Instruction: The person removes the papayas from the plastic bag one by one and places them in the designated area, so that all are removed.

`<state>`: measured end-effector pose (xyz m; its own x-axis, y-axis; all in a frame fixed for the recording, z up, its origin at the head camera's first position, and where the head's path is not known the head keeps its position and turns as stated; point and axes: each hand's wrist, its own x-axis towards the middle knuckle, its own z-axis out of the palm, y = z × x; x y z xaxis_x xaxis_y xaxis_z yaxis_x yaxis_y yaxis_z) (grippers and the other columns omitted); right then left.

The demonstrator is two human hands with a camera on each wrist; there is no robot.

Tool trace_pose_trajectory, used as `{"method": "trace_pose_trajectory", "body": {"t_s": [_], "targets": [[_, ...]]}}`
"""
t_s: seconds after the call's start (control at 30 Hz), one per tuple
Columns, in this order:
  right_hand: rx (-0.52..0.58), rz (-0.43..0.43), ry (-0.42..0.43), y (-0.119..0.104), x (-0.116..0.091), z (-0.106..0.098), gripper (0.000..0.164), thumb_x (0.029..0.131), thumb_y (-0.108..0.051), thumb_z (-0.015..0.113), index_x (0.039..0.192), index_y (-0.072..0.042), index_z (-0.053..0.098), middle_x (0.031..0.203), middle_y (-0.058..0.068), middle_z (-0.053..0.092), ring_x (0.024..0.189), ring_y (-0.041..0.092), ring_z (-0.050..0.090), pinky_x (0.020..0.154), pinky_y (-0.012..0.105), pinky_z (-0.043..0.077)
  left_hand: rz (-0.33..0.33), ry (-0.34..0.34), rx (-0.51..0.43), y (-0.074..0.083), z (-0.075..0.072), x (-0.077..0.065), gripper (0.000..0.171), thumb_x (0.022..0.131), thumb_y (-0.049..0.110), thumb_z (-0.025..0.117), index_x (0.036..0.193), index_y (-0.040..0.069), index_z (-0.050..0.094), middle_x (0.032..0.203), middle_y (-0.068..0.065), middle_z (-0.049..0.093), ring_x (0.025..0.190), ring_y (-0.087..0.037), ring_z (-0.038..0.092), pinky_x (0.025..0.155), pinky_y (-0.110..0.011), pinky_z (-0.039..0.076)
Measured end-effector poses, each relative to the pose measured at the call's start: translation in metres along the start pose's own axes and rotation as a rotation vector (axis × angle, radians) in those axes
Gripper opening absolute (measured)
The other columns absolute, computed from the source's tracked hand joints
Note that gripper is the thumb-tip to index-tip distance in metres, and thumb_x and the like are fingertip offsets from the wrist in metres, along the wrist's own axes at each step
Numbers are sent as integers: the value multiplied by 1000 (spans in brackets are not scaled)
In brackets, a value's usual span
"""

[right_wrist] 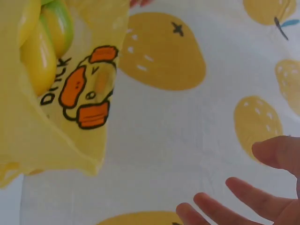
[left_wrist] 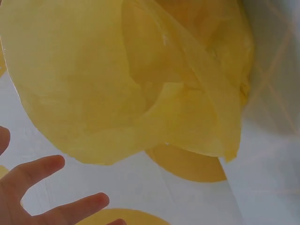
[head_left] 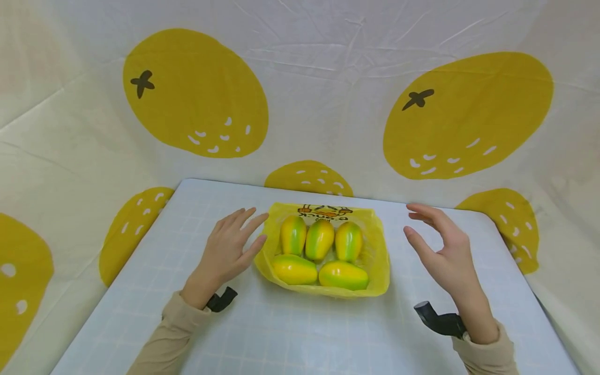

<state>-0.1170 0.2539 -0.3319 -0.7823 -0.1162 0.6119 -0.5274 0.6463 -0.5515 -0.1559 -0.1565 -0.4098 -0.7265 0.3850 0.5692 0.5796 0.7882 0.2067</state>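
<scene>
A yellow bag [head_left: 385, 260] with a cartoon duck print [right_wrist: 89, 89] lies spread open on the table. Several yellow-green mangoes sit inside it: three stand in a back row, one of them the middle mango [head_left: 320, 240], and two lie across the front, such as the front right mango [head_left: 344, 275]. My left hand [head_left: 229, 245] is beside the bag's left edge, fingers spread and relaxed, fingertips right at the rim. To the right of the bag and apart from it, my right hand [head_left: 442, 242] hovers with thumb and fingers parted, holding nothing.
The table [head_left: 290, 333] has a pale cover with a faint grid. Behind and around it hangs a white cloth [head_left: 323, 104] printed with large yellow fruit. Black camera mounts sit on the left wrist [head_left: 222, 299] and the right wrist [head_left: 440, 320].
</scene>
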Motion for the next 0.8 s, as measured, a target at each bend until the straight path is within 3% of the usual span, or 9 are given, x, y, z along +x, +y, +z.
{"method": "trace_pose_trajectory", "body": {"t_s": [0.2,0.43,0.67,0.8], "targets": [[86,72,-52,-19,9,7,43,89,-1,70,130,-14,65,119,-8,65,106,10,61,99,14,41,28,-22,33,7,1,9,53,100,53,40,130,17,65,140,-19,55,129,-44,47,101,-63,38],[86,69,-168,-31,25,17,34,93,-8,67,127,-12,65,122,0,66,105,19,63,96,14,44,0,-168,102,11,-1,18,53,98,55,45,133,21,65,140,-19,55,131,-45,45,104,-64,36],[92,114,-385,-33,46,35,27,96,-19,65,121,-11,66,117,2,68,104,20,64,93,42,53,-3,-257,151,13,3,25,50,93,53,54,127,20,69,136,-18,58,130,-42,47,104,-64,36],[112,134,-499,-35,57,48,28,95,-19,65,121,-7,66,115,4,68,103,23,65,93,48,53,2,-269,175,12,6,26,49,91,53,57,124,19,70,135,-18,59,128,-42,49,103,-63,38]]}}
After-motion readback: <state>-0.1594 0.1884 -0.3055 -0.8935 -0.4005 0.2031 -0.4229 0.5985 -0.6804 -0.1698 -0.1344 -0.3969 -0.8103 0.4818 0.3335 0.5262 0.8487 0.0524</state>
